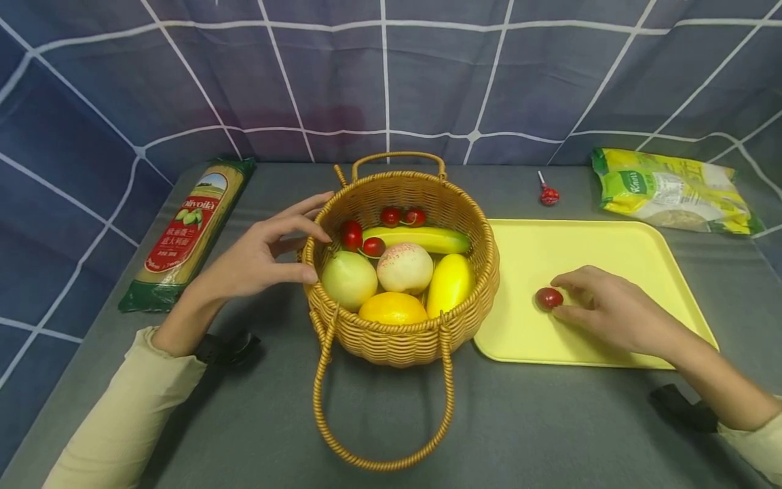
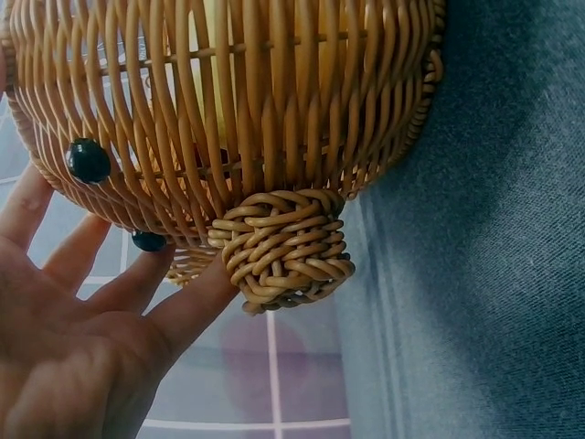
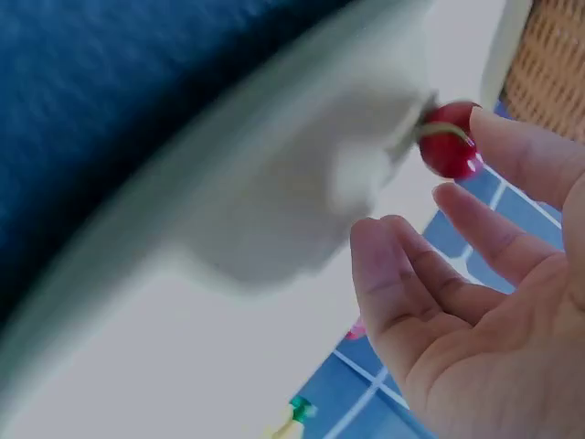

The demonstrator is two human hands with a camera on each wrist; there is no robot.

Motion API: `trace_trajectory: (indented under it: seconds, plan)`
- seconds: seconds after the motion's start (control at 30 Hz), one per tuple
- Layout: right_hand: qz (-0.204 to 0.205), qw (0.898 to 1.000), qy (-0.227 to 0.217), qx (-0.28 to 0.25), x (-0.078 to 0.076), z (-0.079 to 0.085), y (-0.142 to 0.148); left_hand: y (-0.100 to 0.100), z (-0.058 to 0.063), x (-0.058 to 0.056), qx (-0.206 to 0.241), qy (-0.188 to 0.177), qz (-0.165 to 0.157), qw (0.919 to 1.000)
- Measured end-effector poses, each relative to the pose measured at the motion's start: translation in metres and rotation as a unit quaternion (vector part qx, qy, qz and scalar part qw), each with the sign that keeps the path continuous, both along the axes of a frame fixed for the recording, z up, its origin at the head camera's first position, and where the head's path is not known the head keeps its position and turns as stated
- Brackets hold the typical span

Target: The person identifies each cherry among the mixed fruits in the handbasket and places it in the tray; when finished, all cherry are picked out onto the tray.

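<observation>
A wicker basket (image 1: 397, 343) stands in the middle of the head view, its front handle folded down onto the table. Inside are red cherries (image 1: 374, 246), a green pear (image 1: 349, 280), a peach (image 1: 405, 267), a lemon (image 1: 393, 309), a yellow mango-like fruit (image 1: 451, 284) and a long yellow-green fruit (image 1: 421, 238). My left hand (image 1: 265, 251) rests at the basket's left side, fingers spread. On the yellow tray, a cherry (image 1: 548, 299) lies at the fingertips of my right hand (image 1: 601, 309). The right wrist view shows one fingertip against this cherry (image 3: 449, 140), other fingers apart from it.
The yellow tray (image 1: 519, 343) sits against the basket's right side. Behind it lie a red lollipop (image 1: 549, 196) and a yellow-green Knorr packet (image 1: 672, 190). A spaghetti packet (image 1: 189, 234) is at the left. Blue checked cloth (image 1: 342, 81) hangs behind.
</observation>
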State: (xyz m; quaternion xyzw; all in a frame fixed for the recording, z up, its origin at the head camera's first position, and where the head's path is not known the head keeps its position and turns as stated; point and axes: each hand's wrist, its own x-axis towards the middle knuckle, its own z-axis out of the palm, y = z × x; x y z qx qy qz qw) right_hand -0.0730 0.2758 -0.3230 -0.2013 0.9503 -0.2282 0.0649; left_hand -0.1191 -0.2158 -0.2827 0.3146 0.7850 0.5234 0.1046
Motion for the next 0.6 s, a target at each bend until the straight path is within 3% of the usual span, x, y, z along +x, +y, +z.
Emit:
trace_trajectory:
  seconds: [0.1, 0.4, 0.6]
  plan:
    - [-0.002, 1.000, 0.005, -0.008, -0.002, 0.011, 0.000, 0.000, 0.000, 0.000, 0.001, -0.001, 0.000, 1.0000]
    - [-0.006, 0.995, 0.085, -0.055, -0.010, 0.057, -0.023, -0.001, 0.000, -0.001, 0.001, 0.001, -0.004, 1.0000]
    - [0.037, 0.988, 0.135, -0.068, -0.014, 0.085, -0.058, -0.001, 0.000, -0.001, 0.001, 0.000, -0.006, 1.0000]
